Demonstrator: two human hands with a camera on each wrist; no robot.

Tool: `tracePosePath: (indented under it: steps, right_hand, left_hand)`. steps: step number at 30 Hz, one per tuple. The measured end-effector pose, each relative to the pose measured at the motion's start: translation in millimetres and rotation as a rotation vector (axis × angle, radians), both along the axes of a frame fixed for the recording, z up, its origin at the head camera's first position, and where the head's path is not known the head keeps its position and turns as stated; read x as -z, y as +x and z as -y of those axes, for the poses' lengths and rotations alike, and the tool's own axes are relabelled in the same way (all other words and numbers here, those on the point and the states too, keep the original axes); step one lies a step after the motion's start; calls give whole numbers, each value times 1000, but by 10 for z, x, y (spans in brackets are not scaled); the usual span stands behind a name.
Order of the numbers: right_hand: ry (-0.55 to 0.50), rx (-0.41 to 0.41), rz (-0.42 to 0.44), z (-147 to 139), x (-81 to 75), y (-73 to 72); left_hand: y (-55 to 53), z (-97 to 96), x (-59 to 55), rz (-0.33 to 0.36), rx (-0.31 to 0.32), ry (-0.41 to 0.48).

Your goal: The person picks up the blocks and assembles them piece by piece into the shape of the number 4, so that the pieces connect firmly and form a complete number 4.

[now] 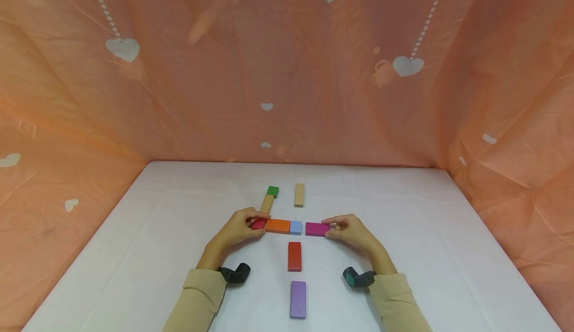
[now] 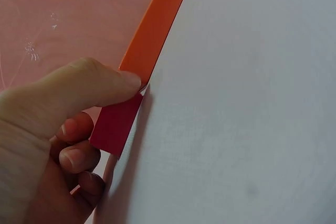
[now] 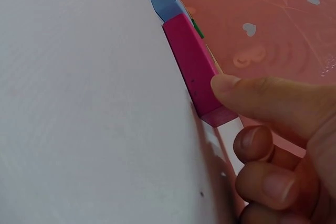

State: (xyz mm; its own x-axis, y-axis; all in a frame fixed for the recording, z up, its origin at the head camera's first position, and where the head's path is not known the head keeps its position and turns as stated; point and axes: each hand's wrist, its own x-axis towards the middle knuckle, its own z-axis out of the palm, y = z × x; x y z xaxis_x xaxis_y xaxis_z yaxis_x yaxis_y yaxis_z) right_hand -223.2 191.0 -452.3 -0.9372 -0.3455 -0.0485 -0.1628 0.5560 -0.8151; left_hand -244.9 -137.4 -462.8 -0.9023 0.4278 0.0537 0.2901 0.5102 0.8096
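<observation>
My left hand (image 1: 240, 226) pinches a short crimson block (image 1: 258, 224) at the left end of a row. In the left wrist view the thumb lies over where this crimson block (image 2: 116, 123) meets the orange block (image 2: 153, 30). To the right, a short light-blue block (image 1: 295, 228) adjoins the orange one. My right hand (image 1: 352, 230) holds a long magenta block (image 1: 317, 229) by its right end, between thumb and fingers. A small gap separates this magenta block from the light-blue block in the head view. The right wrist view shows the thumb against the side of the magenta block (image 3: 189, 61).
A plain wooden block (image 1: 267, 204) slants away behind the crimson one, with a green block (image 1: 272, 191) at its far end. Another wooden block (image 1: 299, 195) lies behind the row. Nearer are a red block (image 1: 294, 256) and a purple block (image 1: 298, 299) on the white table (image 1: 448, 272).
</observation>
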Motion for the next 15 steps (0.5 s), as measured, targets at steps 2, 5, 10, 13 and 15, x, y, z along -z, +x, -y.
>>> tracePosePath:
  steps: [2,5,10,13,15]
  right_hand:
    - [-2,-4,-6,-1,1,0]
    - [-6,-6,-9,-2,2,2]
    - [-6,-1,0,0,-2,6]
    - [-6,-10,-5,0,4,-1]
    - [-12,-18,-12,3,11,-8]
  left_hand:
    - [-2,0,0,4,3,-2]
    - [-4,-1,3,1,8,-3]
    - [-3,-5,6,-16,10,-9]
    - [-3,-14,6,-20,-3,-18]
    - [-3,-21,5,-14,-19,-26]
